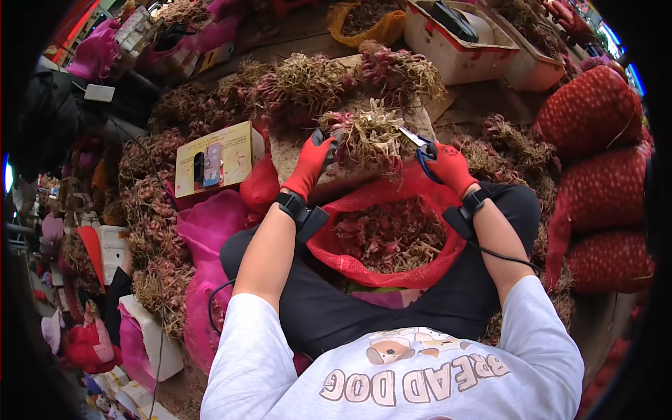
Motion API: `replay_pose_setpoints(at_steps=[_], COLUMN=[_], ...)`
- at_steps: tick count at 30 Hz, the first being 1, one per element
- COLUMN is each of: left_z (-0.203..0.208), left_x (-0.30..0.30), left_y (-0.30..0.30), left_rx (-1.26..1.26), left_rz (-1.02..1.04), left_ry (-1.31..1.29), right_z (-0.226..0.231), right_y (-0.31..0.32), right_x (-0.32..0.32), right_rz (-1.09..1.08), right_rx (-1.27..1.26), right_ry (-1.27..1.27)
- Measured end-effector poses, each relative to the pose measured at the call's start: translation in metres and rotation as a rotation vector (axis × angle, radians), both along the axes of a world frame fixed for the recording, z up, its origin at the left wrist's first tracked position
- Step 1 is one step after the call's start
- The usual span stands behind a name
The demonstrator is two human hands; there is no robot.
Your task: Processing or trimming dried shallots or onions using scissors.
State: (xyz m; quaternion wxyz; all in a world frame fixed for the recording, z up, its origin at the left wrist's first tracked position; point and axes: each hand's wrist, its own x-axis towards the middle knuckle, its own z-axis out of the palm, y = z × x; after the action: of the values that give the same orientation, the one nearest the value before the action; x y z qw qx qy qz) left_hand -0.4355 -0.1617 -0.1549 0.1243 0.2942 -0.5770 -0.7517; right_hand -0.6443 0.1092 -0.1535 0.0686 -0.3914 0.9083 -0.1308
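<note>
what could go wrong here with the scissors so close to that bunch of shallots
1. The scissors in the right hand point toward the left hand gripping the shallot bunch; a slip might nick the gloved fingers.
2. Cut pieces may miss the red mesh sack on the lap and scatter.
3. The wrist cable hangs beside the sack and could snag.
</note>
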Motion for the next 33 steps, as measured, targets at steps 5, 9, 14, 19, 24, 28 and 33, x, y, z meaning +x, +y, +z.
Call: replay_pose_setpoints(at_steps=[5,9,14,19,24,28,33], left_z=[0.001,-0.032,0.012,0.026,0.009,0.018,-0.002], left_x=[0.011,0.025,0.022,0.034,0.048,0.042,0.034], left_y=[0.002,-0.012,-0.01,-0.023,-0.041,-0.031,-0.013], left_rx=[-0.021,-0.131,-0.351,-0.784,-0.658,-0.469,-0.402], left_rz=[0.018,-0.055,-0.074,-0.074,-0.137,-0.1,0.074], left_ry=[-0.047,-0.061,-0.214,-0.081,-0.35,-0.333,-0.123], right_z=[0.035,0.06,0.073,0.092,0.08,0.02,0.071], right_y=[-0.012,0.007,0.03,0.024,0.011,-0.009,-0.05], right_x=[0.012,0.007,-0.012,0.003,0.101,0.092,0.054], right_rz=[0.029,0.101,-0.114,0.065,-0.049,0.12,-0.014], right_rx=[0.015,-0.081,0.01,-0.504,-0.283,-0.131,-0.052], right_ry=[-0.177,-0.02,0.077,-0.503,-1.64,-0.968,-0.064])
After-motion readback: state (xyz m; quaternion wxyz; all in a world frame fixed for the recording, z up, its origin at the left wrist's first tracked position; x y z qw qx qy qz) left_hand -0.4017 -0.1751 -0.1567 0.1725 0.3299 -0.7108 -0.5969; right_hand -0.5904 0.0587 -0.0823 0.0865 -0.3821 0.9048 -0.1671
